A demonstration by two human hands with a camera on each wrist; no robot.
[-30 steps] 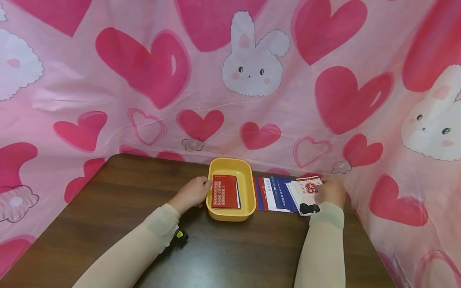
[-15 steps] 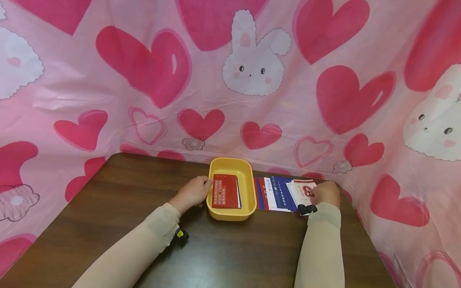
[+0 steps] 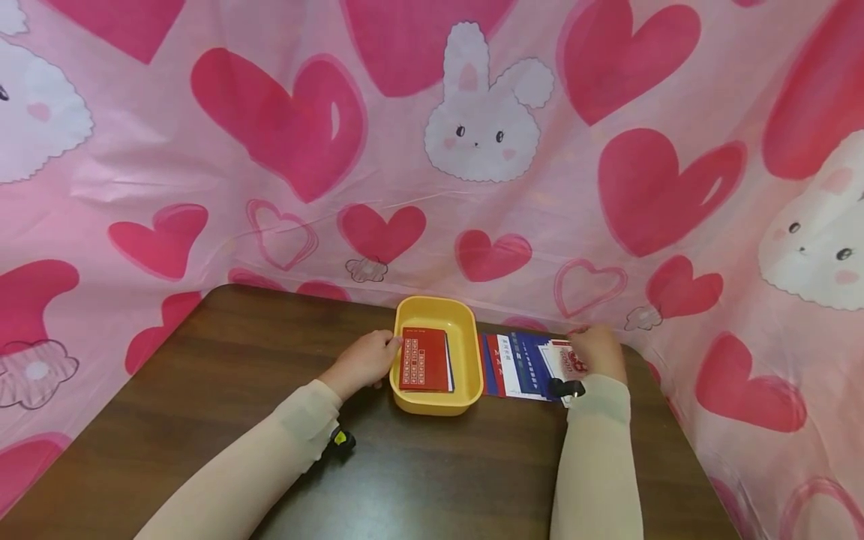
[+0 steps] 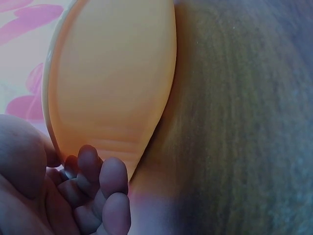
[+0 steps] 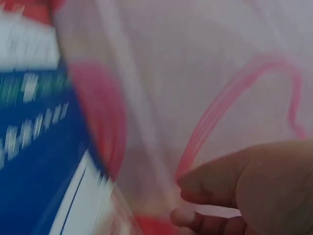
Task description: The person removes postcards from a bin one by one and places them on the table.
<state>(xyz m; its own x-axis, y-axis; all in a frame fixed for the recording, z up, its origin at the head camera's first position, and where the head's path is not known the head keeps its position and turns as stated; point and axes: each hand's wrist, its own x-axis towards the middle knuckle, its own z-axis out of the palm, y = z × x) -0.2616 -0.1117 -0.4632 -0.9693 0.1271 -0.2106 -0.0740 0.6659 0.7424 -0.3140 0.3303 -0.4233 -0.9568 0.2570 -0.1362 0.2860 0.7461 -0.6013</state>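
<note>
My left hand (image 3: 364,361) grips the left side of a yellow plastic tray (image 3: 435,409), thumb at the rim and fingers curled against the outer wall (image 4: 112,73) in the left wrist view. Inside the tray lies a red printed card (image 3: 425,360) on top of other cards. To its right, overlapping cards form a row on the table. My right hand (image 3: 601,356) is over the row's right end, beside a white card with a red emblem (image 3: 574,358). In the right wrist view, the thumb and fingers (image 5: 210,186) are slightly apart, with no card visibly held. A blue card (image 5: 34,161) lies left of them, blurred.
The brown wooden table (image 3: 418,480) extends in front of the tray. Pink cloth with hearts and rabbits (image 3: 385,150) hangs close behind and along both sides. A small black device (image 3: 565,388) on the right wrist hides part of the cards.
My right hand has moved left and slightly back over the row's end; the emblem card has shifted slightly left to line up with the row. My left hand stays at the tray.
</note>
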